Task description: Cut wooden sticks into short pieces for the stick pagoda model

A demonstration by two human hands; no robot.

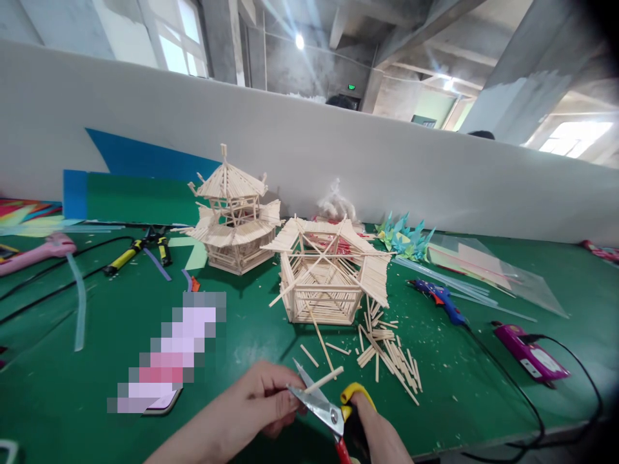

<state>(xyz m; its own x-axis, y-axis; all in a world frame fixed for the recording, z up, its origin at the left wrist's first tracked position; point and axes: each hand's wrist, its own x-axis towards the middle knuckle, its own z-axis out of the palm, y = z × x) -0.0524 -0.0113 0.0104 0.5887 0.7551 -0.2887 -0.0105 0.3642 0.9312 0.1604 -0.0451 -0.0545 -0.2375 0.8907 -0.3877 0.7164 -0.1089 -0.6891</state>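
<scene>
My left hand (271, 396) pinches a thin wooden stick (325, 380) that points out to the right. In my right hand (382, 430) are scissors (325, 411) with yellow and red handles. Their blades are parted around the stick, close to my left fingertips. Just beyond my hands stands a roofless stick pavilion model (326, 296), its sloping eaves partly covered with sticks. A long loose stick (322, 335) leans from its front down to the table. To its right lies a scattered heap of cut sticks (387, 351).
A two-tier pagoda model (236, 225) stands behind left. A blue glue gun (442, 299) and magenta power strip (532, 354) with cables lie right. Leftward are a blurred-out phone (167, 403), yellow-black pliers (126, 256) and a pink glue gun (41, 252). A white partition (435, 174) closes the back.
</scene>
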